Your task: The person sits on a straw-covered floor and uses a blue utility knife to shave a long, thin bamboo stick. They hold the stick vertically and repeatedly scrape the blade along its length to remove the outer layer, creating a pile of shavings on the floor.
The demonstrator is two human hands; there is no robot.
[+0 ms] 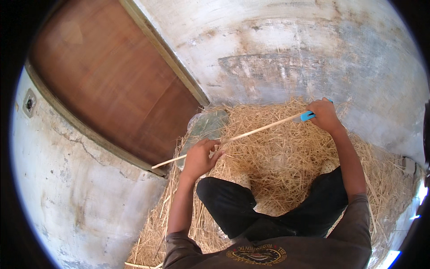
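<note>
A long, thin pale stick (262,128) slants across in front of me, its left end low near the door. My left hand (201,157) has its fingers curled round the stick left of its middle, with part of the stick hidden behind the hand. At the stick's upper right end, my right hand (323,115) grips a blue-handled utility knife (308,116). The front of the knife meets the stick there. The blade is too small to make out clearly, and most of the handle is covered by my fingers.
Loose straw-like shavings (277,170) cover the floor around my feet. A grey-green stone slab (208,125) lies beside the brown door (121,76). Stained pale walls (286,58) stand close ahead and at left, with a socket-like fitting (29,103) on the left one.
</note>
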